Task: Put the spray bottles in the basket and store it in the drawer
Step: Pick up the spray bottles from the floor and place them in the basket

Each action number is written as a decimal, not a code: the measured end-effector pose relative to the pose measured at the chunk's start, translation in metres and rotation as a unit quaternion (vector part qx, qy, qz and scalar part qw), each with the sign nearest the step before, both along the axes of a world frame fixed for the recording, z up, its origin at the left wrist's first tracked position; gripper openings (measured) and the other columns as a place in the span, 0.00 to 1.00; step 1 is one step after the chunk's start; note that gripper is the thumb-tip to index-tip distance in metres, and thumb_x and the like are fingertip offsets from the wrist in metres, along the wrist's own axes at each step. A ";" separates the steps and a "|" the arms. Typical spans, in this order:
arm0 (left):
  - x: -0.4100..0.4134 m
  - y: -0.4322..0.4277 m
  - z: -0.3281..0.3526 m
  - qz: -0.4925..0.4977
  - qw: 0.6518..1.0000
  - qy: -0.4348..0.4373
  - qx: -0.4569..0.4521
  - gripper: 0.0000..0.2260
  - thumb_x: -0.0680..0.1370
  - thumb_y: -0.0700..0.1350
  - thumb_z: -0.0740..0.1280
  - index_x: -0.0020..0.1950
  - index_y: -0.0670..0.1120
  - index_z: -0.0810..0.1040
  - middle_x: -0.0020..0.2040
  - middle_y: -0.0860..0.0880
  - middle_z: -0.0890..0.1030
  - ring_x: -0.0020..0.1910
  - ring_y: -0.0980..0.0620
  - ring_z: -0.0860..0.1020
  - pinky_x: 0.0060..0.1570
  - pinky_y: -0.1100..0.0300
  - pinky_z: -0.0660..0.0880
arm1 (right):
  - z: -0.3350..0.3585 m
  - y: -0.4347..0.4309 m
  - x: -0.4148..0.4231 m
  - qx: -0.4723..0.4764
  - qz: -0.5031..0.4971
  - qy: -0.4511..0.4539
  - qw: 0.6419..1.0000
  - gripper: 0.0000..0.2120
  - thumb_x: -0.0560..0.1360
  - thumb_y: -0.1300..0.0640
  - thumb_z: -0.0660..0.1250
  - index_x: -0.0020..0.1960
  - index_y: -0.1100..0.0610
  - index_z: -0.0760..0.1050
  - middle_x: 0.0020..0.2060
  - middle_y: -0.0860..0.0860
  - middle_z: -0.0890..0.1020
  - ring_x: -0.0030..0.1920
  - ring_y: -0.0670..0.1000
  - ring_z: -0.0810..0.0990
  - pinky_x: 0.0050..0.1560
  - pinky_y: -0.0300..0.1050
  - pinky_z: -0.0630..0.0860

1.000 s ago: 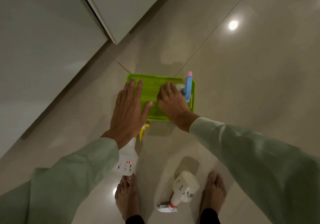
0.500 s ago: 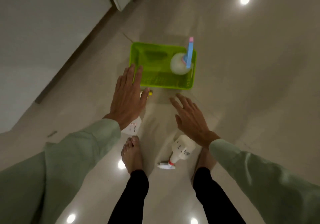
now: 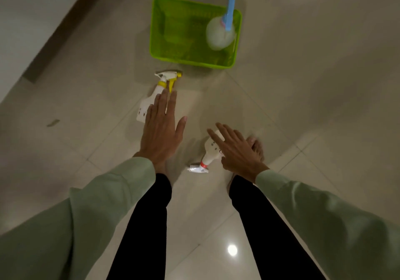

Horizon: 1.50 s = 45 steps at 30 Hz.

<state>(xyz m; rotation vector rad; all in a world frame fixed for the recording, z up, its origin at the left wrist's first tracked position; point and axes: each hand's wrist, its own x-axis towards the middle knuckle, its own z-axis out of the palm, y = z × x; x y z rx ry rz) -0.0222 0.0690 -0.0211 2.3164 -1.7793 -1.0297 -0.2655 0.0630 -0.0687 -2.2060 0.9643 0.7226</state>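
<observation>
The floor is glossy beige tile with thin grout lines, and ceiling lights show in it as bright round spots. A lime-green plastic basket stands on it near the top. Just below the basket's near left corner a white spray bottle with a yellow trigger lies on its side. Nearer the person, a white spray bottle with a red collar lies flat, nozzle pointing left. A small dark scrap lies at far left.
</observation>
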 end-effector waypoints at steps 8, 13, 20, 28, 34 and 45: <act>-0.015 0.040 -0.007 0.055 0.998 -0.012 0.026 0.30 0.83 0.55 0.56 0.82 0.48 0.51 0.82 0.44 0.52 0.81 0.45 0.51 0.78 0.44 0.55 | -0.024 0.021 0.001 -0.102 0.263 0.029 0.959 0.50 0.72 0.48 0.73 0.82 0.57 0.46 0.80 0.66 0.53 0.80 0.67 0.52 0.78 0.66 0.54; -0.015 0.048 -0.028 0.062 0.998 -0.004 0.030 0.30 0.83 0.55 0.55 0.82 0.48 0.50 0.82 0.44 0.52 0.82 0.46 0.50 0.78 0.44 0.55 | -0.055 0.023 0.005 -0.107 0.336 0.064 0.933 0.38 0.75 0.49 0.69 0.80 0.56 0.56 0.75 0.66 0.63 0.76 0.69 0.60 0.76 0.69 0.57; 0.008 0.037 -0.032 0.077 0.997 -0.014 0.011 0.31 0.81 0.57 0.54 0.82 0.48 0.51 0.82 0.44 0.54 0.81 0.45 0.54 0.78 0.46 0.56 | -0.044 -0.011 0.011 -0.052 0.068 0.070 0.994 0.40 0.66 0.51 0.74 0.75 0.51 0.63 0.71 0.61 0.68 0.70 0.64 0.66 0.73 0.62 0.57; 0.048 -0.022 -0.002 0.138 0.988 -0.031 -0.060 0.28 0.82 0.55 0.51 0.81 0.46 0.55 0.81 0.43 0.59 0.79 0.44 0.59 0.76 0.45 0.60 | 0.007 -0.101 0.040 -0.056 -0.269 -0.168 0.947 0.39 0.58 0.43 0.77 0.67 0.46 0.71 0.62 0.45 0.76 0.62 0.53 0.70 0.56 0.48 0.60; 0.067 -0.076 -0.002 0.131 0.985 -0.030 -0.104 0.26 0.84 0.51 0.55 0.81 0.46 0.55 0.80 0.43 0.58 0.79 0.44 0.59 0.75 0.44 0.61 | 0.016 -0.169 0.117 -0.024 -0.316 -0.350 0.881 0.36 0.58 0.52 0.78 0.65 0.53 0.74 0.59 0.52 0.75 0.59 0.53 0.74 0.57 0.52 0.74; 0.113 -0.136 -0.041 0.112 0.983 -0.032 -0.140 0.27 0.83 0.49 0.55 0.81 0.46 0.54 0.81 0.43 0.57 0.80 0.44 0.58 0.75 0.43 0.61 | -0.058 -0.245 0.207 -0.013 -0.385 -0.400 0.832 0.24 0.67 0.59 0.77 0.63 0.57 0.80 0.67 0.56 0.72 0.68 0.51 0.71 0.69 0.47 0.69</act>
